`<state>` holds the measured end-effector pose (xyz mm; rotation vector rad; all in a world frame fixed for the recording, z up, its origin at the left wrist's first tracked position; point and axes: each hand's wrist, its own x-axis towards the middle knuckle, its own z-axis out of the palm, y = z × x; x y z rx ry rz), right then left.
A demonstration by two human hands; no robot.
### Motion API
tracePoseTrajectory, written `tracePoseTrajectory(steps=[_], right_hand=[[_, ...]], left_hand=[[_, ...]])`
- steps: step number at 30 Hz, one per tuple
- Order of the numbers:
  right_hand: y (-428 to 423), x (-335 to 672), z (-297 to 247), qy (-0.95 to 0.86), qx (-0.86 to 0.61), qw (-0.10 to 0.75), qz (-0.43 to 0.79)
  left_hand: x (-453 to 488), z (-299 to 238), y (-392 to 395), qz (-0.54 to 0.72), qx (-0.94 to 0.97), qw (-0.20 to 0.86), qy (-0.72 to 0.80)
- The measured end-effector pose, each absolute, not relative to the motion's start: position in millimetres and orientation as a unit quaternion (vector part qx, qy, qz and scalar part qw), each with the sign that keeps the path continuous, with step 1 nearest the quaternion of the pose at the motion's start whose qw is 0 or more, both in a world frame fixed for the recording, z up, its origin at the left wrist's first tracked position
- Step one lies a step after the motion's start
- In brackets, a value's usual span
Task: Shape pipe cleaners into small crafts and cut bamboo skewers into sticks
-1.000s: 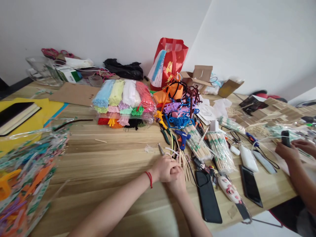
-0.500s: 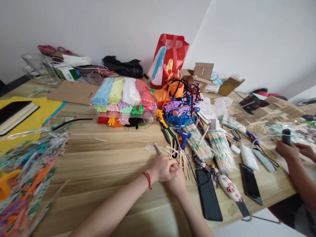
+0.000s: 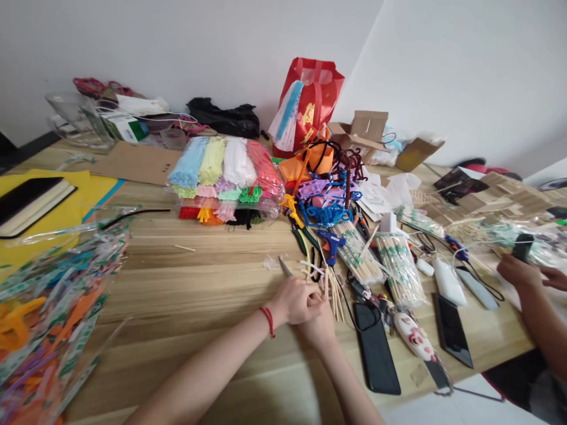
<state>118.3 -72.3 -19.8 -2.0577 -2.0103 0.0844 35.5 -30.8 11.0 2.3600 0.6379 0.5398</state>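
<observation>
My left hand (image 3: pixel 295 300), with a red cord bracelet (image 3: pixel 267 321) at the wrist, lies over my right hand (image 3: pixel 319 324) low above the table. Both are closed and press together; whatever may be between the fingers is hidden. A slim pointed metal tool (image 3: pixel 284 267) juts out just beyond my left knuckles, its near end out of sight. Right beside the hands lie thin wooden sticks (image 3: pixel 333 292) and pale pink strips (image 3: pixel 313 268). Behind them are green-handled pliers (image 3: pixel 305 243) and a blue glue gun (image 3: pixel 331 245).
Bagged colourful pipe cleaners (image 3: pixel 225 171) lie beyond my hands. Bagged wooden sticks (image 3: pixel 398 265) and a black phone (image 3: pixel 376 354) are at the right. A plastic bag of coloured pieces (image 3: pixel 57 313) lies left. Another person's hand (image 3: pixel 520 271) grips a dark object at far right.
The view has shifted slightly, so the table's things sit a little further right. My hands stay together in the same pose. The other person's dark object has tilted.
</observation>
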Motion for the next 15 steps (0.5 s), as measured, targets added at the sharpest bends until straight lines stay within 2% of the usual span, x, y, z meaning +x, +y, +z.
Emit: tracePoseTrajectory(steps=[4, 9, 15], right_hand=[[-80.8, 131.5, -17.5, -0.681, -0.724, 0.110, 0.015], [-103.9, 133.4, -13.5, -0.691, -0.714, 0.112, 0.031], [-103.8, 120.9, -3.9, -0.673, -0.739, 0.031, 0.024]], left_hand=[[42.5, 14.2, -14.4, 0.208, 0.906, 0.283, 0.236], [35.8, 14.9, -29.6, 0.203, 0.904, 0.286, 0.245], [33.7, 11.5, -32.6, 0.205, 0.899, 0.301, 0.241]])
